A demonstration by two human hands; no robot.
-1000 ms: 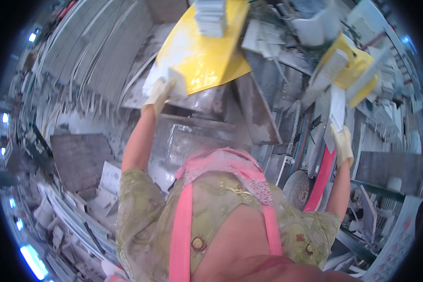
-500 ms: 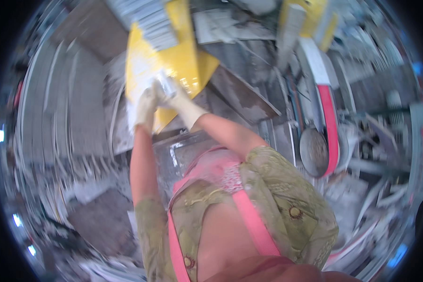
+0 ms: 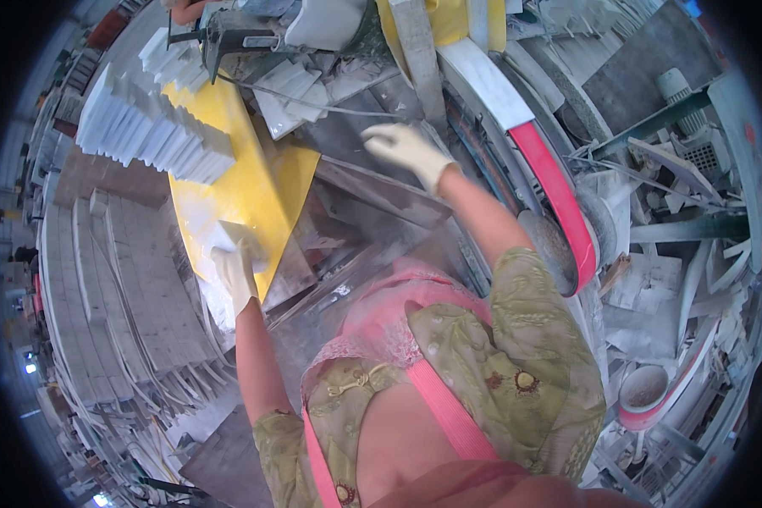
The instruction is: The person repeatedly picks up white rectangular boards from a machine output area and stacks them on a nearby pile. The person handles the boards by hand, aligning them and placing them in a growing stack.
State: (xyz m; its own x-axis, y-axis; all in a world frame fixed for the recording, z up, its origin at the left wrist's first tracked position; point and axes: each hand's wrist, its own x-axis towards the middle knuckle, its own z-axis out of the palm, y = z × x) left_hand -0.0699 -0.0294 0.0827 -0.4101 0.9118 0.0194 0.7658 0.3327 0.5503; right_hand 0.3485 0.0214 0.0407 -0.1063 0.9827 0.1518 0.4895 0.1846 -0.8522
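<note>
A small white stone block (image 3: 239, 238) is being gripped by the gloved left hand (image 3: 235, 275), fingers closed around it, low on the yellow board (image 3: 254, 182). The gloved right hand (image 3: 405, 150) is being held with fingers spread and empty over the grey metal table (image 3: 372, 190). White tiles (image 3: 157, 127) are being stacked on the board's upper end.
</note>
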